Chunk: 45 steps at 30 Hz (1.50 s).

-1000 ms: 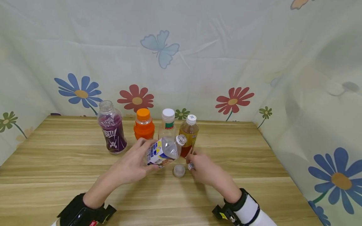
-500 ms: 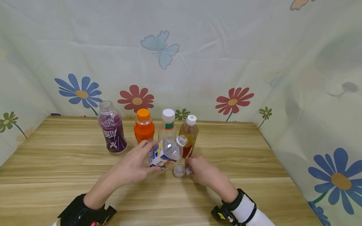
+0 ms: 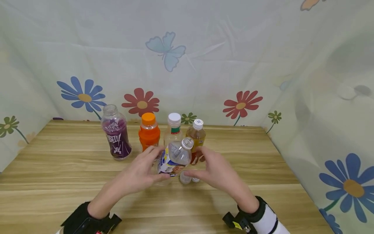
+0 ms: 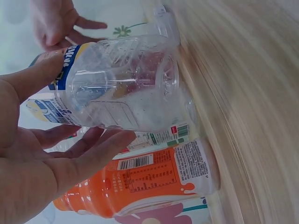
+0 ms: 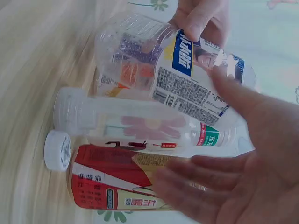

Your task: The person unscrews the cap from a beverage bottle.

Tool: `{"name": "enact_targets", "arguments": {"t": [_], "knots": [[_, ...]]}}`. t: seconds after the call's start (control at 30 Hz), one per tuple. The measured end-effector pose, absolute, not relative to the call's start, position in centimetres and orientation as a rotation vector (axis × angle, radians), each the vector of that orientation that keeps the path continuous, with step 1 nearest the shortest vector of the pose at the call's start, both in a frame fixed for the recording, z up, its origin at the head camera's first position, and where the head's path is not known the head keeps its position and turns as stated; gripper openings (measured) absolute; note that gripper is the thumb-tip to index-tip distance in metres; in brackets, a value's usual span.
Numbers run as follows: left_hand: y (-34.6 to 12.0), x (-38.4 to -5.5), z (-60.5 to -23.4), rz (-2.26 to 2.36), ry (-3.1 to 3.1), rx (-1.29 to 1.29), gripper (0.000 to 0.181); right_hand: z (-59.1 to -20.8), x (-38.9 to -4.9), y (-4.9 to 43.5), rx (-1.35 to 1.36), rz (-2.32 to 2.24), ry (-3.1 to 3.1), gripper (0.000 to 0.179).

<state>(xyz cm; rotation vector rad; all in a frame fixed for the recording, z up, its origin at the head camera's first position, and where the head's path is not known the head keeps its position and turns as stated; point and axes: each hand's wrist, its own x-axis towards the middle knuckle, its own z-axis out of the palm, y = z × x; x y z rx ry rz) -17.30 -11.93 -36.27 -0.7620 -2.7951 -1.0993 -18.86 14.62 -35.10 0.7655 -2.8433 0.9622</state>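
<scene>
My left hand (image 3: 138, 172) grips a clear, uncapped plastic bottle (image 3: 181, 155) round its blue, yellow and white label. The bottle leans to the right, its open mouth up, above the table. My right hand (image 3: 219, 169) faces it from the right with thumb and fingers spread. In the right wrist view its thumb overlaps the label and nothing is held. Under that hand a white cap (image 5: 58, 150) lies on the table beside a larger clear cap (image 5: 72, 112). In the head view the right thumb partly covers the clear cap (image 3: 184, 178).
Behind my hands stand an orange-capped orange bottle (image 3: 149, 135), a white-capped clear bottle (image 3: 174, 125) and a white-capped amber bottle (image 3: 196, 132). An uncapped purple bottle (image 3: 117, 136) is at the left. A flowered cloth (image 3: 263, 65) surrounds the wooden table (image 3: 73, 169).
My right hand has set the white cap down beside the clear cap, let go, and spread its fingers near the held bottle. The bottle has shifted slightly right and become more upright.
</scene>
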Motion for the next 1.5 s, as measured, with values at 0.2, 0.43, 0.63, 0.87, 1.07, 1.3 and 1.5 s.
{"name": "enact_targets", "arguments": {"t": [0.2, 0.43, 0.63, 0.87, 1.07, 1.3, 1.5], "knots": [[-11.6, -17.1, -36.2, -1.144, -2.768, -0.774, 0.077, -34.9, -18.8, 14.2, 0.871, 1.396, -2.689, 0.077], [-11.3, -17.0, -36.3, -1.225, -2.726, -0.819, 0.075, -35.0, -18.3, 13.5, 0.943, 1.618, -2.527, 0.076], [-11.2, -16.9, -36.1, -1.225, -2.736, -0.809, 0.081, -34.5, -17.9, 13.8, 0.926, 1.652, -2.519, 0.071], [-11.4, -17.0, -35.4, -1.126, -2.654, -0.640, 0.075, -33.1, -17.9, 15.2, 0.880, 1.657, -2.495, 0.072], [-11.6, -17.2, -35.2, -1.017, -2.520, -0.477, 0.060, -31.9, -18.2, 16.7, 0.832, 1.615, -2.547, 0.073], [-12.1, -17.8, -35.1, -0.964, -2.437, -0.360, 0.080, -30.4, -18.4, 18.9, 0.785, 1.555, -2.626, 0.069], [-12.5, -18.5, -34.9, -0.977, -2.492, -0.298, 0.090, -29.7, -18.6, 20.5, 0.611, 1.303, -2.770, 0.068]]}}
